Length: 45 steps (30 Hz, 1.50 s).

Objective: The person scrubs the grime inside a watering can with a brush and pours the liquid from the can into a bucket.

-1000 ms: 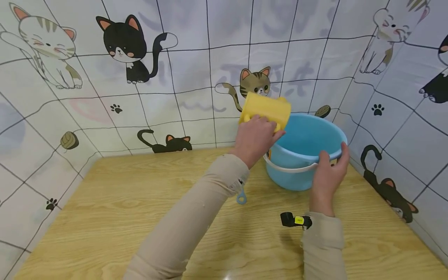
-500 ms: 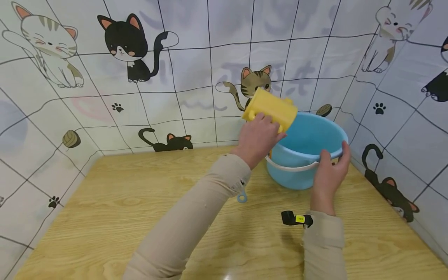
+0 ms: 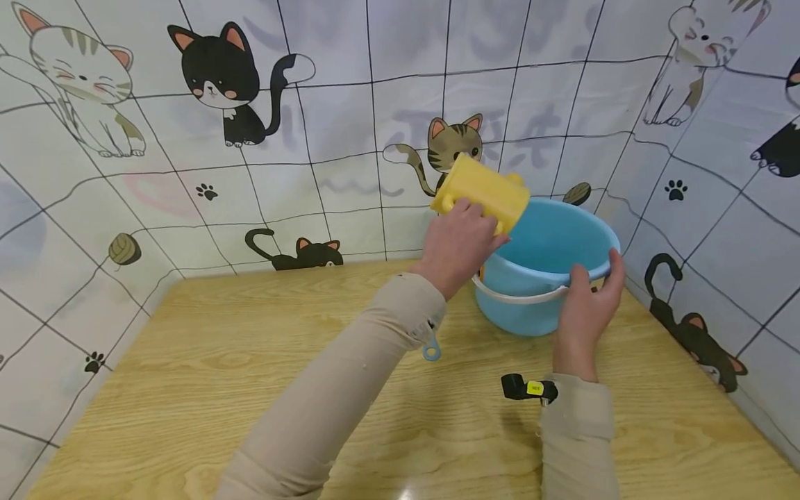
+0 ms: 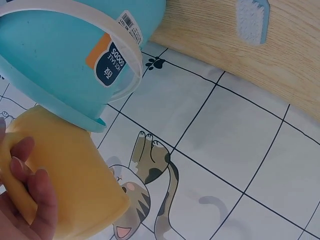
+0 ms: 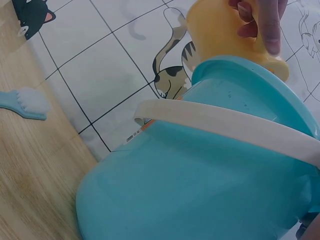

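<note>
My left hand [image 3: 459,243] holds a yellow plastic mug [image 3: 481,187] by its handle. The mug is tipped, with its lower right end at the left rim of a light blue bucket [image 3: 521,316]. Fingers curl through the handle [image 4: 17,180] in the left wrist view. What the mug contains is hidden. My right hand [image 3: 584,323] grips the bucket's right front rim, thumb on the near side. The bucket's white carrying handle [image 3: 525,300] hangs down across its front. A few droplets show on the bucket's wall [image 5: 240,97] in the right wrist view.
A brush with a light blue handle [image 3: 431,351] and white bristles [image 4: 250,22] lies on the wooden table [image 3: 250,361], partly behind the left forearm. Cat-printed cloth walls [image 3: 344,104] enclose the back and both sides; the bucket stands near the back right corner.
The mug has shifted slightly right and tilts further toward the bucket than a second ago. Over the last half second it barely moves. The right hand stays on the rim.
</note>
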{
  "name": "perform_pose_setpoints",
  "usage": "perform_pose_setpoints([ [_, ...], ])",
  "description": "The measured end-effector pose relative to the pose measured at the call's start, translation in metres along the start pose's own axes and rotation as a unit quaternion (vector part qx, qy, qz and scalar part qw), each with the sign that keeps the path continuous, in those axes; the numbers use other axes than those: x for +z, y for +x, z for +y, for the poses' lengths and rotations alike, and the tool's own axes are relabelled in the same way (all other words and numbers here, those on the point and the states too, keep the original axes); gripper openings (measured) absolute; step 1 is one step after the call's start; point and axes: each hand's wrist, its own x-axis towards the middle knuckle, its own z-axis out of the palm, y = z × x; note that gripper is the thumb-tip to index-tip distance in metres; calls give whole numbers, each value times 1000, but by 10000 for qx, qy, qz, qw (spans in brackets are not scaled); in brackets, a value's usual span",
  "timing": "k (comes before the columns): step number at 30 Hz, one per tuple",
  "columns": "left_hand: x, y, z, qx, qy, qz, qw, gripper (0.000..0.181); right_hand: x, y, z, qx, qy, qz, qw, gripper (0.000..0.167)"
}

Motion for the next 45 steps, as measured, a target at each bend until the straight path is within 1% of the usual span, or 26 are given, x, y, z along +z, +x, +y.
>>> perform_pose_setpoints([
  [4, -1, 1, 1, 67, -2, -52, 10000, 36, 1, -1, -2, -43, 15, 9, 10000, 53],
  [11, 0, -2, 1, 226, 190, 180, 9994, 35, 2, 0, -2, -51, -36, 26, 10000, 52],
  [16, 0, -2, 1, 364, 375, 233, 9984, 35, 1, 2, -1, -9, -24, 45, 10000, 53],
  [19, -1, -1, 2, 446, 514, 80, 9977, 35, 0, 3, -2, 40, -25, 25, 10000, 53],
  [23, -2, -2, 3, 622, 725, -211, 9952, 37, 0, 2, -2, 67, -6, 27, 10000, 53],
  [25, -2, -3, 4, 681, 804, -238, 9941, 37, 1, 1, -2, 57, 5, 40, 10000, 53],
  [29, -1, -5, 4, 771, 898, -75, 9929, 35, 1, -1, -2, 56, 67, 40, 10000, 52],
  [33, 1, -7, 3, 943, 1003, 108, 9904, 33, 1, -3, -3, 85, 109, 17, 9999, 52],
  [38, 3, -7, 3, 1142, 1132, 191, 9868, 33, 1, -4, -6, 78, 149, 23, 9999, 52],
  [45, 3, -7, -1, 1187, 1300, 397, 9836, 34, 2, -6, -8, 126, 143, 26, 9998, 52],
])
